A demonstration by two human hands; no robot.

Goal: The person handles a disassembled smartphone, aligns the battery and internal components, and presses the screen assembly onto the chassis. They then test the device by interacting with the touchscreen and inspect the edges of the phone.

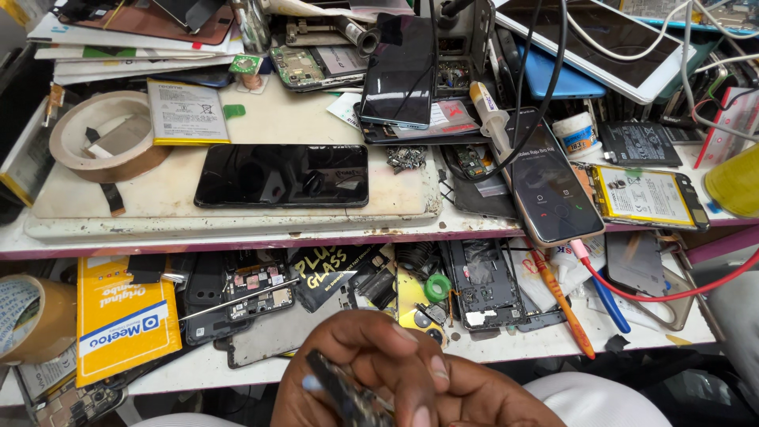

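Holding a small dark component [341, 389] low in the frame, the left hand [356, 372] and right hand [482, 395] close their fingers around it together, below the front edge of the cluttered workbench [237, 237]. A black smartphone [281, 175] lies flat on the upper shelf, well apart.

Cluttered white two-tier workbench [237, 237] w/ pink edge, evenly lit.

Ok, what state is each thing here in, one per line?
Black phone on white mat: flat, screen dark.
Phone with pink cable: screen lit, plugged in.
Opened black phone on lower shelf: back off, insides exposed.
Hands: together, gripping a small dark part.
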